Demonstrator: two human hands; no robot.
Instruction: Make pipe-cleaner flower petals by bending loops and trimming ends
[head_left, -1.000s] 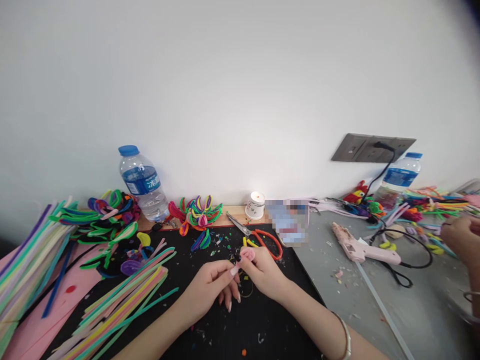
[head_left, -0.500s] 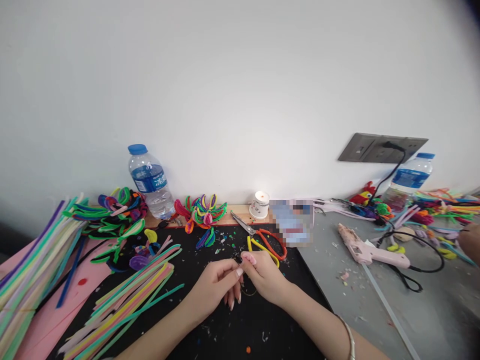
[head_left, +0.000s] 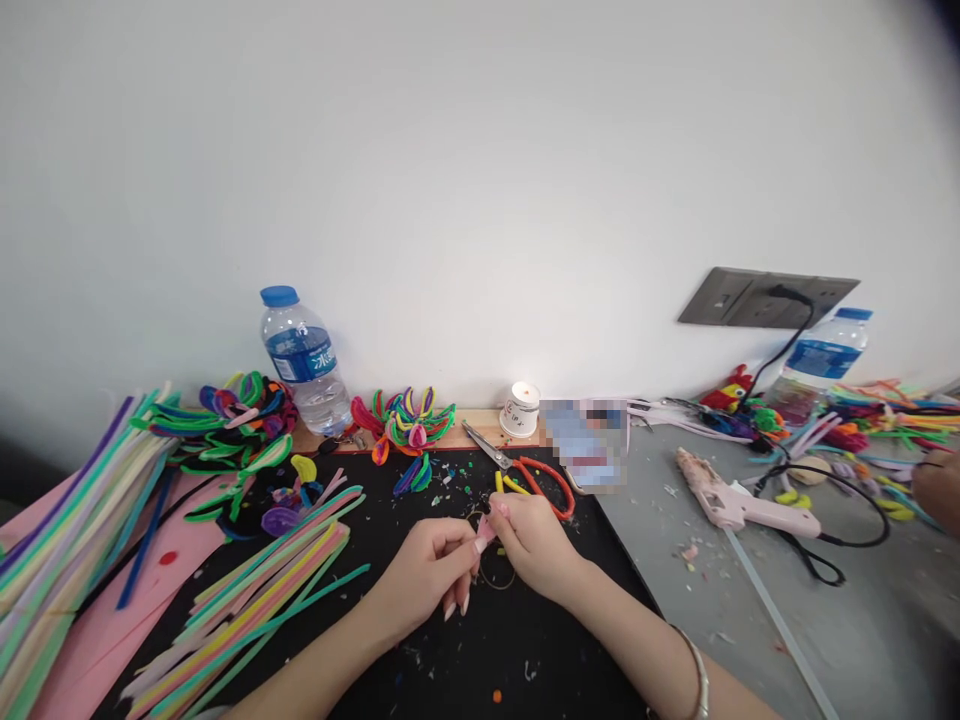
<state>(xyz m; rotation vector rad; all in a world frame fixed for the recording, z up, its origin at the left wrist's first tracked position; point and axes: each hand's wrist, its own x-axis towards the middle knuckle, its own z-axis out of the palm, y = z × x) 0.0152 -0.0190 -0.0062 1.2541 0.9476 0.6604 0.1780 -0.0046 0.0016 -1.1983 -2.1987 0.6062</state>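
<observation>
Your head cam faces forward and kinda down (pretty close in), so your left hand and right hand land around six o'clock, wall at twelve.

Small pink craft piece drawn out between the hands, just in front of the scissors.
Half a second ago it bulged above the thumb of the right hand; it now slants, elongated, to the thumb of the left hand. The right hand covers more of the scissors' yellow handle. Well right of the scissors, less of a co-worker's hand shows than one second ago.
</observation>
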